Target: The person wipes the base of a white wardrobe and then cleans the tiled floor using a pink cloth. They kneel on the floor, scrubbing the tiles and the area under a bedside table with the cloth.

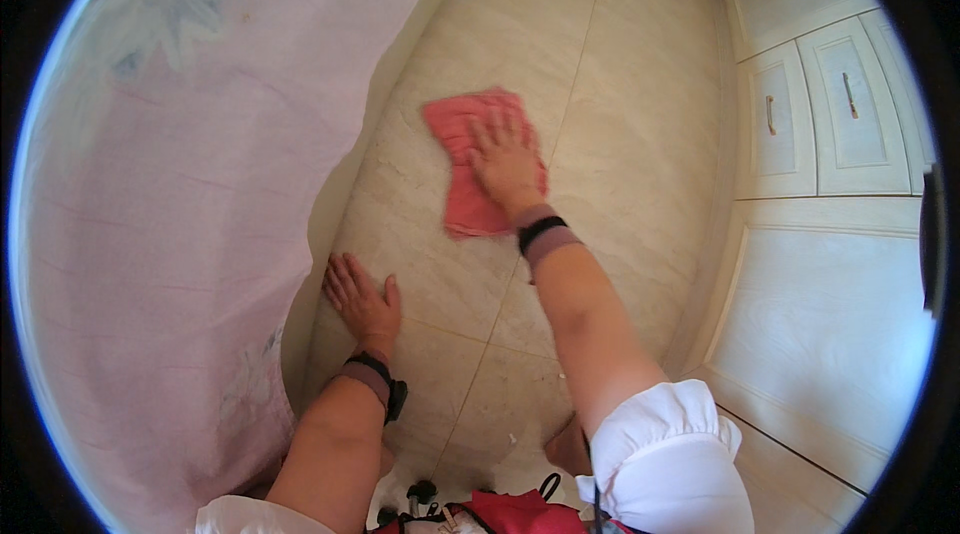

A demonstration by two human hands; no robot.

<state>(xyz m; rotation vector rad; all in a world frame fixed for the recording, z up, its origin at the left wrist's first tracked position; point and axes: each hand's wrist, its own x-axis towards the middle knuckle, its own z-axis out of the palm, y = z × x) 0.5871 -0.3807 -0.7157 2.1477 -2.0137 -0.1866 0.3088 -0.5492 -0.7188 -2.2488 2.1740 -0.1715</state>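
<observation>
My right hand (507, 160) lies flat on a pinkish-red cloth (480, 215), its fingers spread and slightly blurred. The cloth is laid out on the beige tiled floor (637, 159), with a few creases near the fingers. To the lower left, my left hand (367, 309) rests palm down on the tiles and holds nothing. Its fingertips reach the hanging edge of a pink fabric cover (247, 234) with a pale floral pattern. Each wrist wears a band with a black strap.
White panelled cabinets (817, 271) with metal handles line the right side. The pink cover fills the left and ends in a pale wavy border (326, 211). A red item (525, 511) with black straps shows at the bottom edge, near a bare foot (568, 448).
</observation>
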